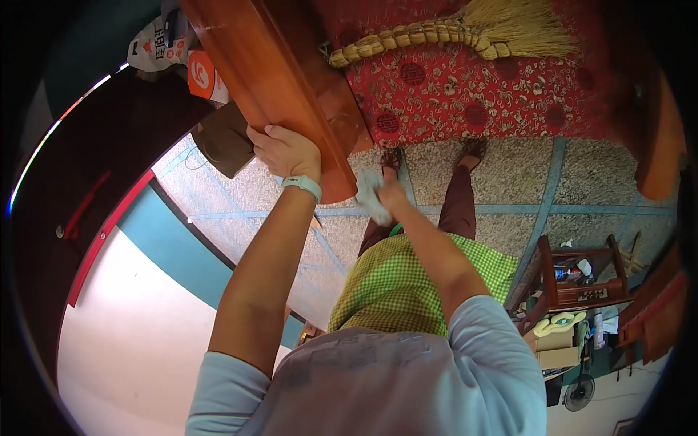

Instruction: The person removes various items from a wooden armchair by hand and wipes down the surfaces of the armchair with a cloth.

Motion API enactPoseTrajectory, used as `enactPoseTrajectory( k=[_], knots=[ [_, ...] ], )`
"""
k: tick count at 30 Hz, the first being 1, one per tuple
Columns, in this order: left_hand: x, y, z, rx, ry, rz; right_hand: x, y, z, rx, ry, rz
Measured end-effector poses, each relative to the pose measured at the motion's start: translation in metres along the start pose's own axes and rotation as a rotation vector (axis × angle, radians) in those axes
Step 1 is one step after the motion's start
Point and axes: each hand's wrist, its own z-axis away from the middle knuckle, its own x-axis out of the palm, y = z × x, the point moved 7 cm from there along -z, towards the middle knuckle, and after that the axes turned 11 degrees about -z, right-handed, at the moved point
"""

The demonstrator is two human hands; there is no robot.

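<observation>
My left hand, with a pale band on its wrist, grips the side of a polished reddish-brown wooden armrest, fingers curled at its edge. In my right hand is a whitish cloth, bunched and blurred by motion. The cloth hangs just beside the rounded front end of the armrest; whether they touch I cannot tell. Beyond the armrest lies a red patterned seat cover, with a straw hand broom resting on it.
An orange-and-white box and a printed plastic bag stand left of the armrest, above a brown bin-like container. A small wooden stand holding items is at right. Another wooden armrest rises at far right, over the speckled floor.
</observation>
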Motion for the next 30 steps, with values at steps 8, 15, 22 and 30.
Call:
enactPoseTrajectory(
  k=[8,15,22,30],
  knots=[
    [-0.003,-0.001,0.000,0.033,0.031,-0.003,-0.056,-0.004,0.051,0.121,0.039,-1.398],
    [-0.001,-0.003,-0.001,0.008,0.041,-0.009,-0.023,-0.030,-0.049,-0.191,0.288,-1.129],
    [-0.005,0.002,0.000,-0.033,0.028,0.003,0.131,0.024,0.012,0.290,-0.360,-0.650],
    [-0.009,0.002,0.000,-0.008,0.008,-0.001,-0.016,0.050,0.064,0.361,-0.125,-1.592]
  ],
)
